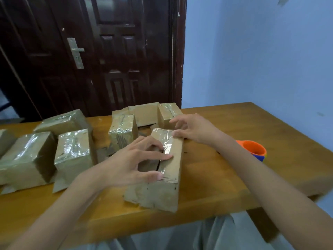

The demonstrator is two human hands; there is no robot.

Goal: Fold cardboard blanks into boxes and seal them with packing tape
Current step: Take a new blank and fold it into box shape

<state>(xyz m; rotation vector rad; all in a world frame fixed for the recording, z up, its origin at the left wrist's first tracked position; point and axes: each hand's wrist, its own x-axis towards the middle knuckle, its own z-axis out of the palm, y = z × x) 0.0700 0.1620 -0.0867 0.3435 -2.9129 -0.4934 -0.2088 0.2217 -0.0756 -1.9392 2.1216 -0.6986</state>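
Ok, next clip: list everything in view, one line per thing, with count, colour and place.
box being taped: one, brown cardboard, clear tape along its top seam, table centre, nearest the person.
finished taped boxes: at least five whole ones, brown with shiny tape; three at left, two behind the centre box; a sixth is cut off by the left edge.
cardboard blank: one, brown, behind the two rear boxes.
tape dispenser: one, orange and blue, right of the right forearm, partly hidden.
table: one, wooden.
door: one, dark brown, metal handle, behind the table.
wall: blue, at right.
left hand: fingertips pressing the tape on the box top.
right hand: fingertips on the box's far end.
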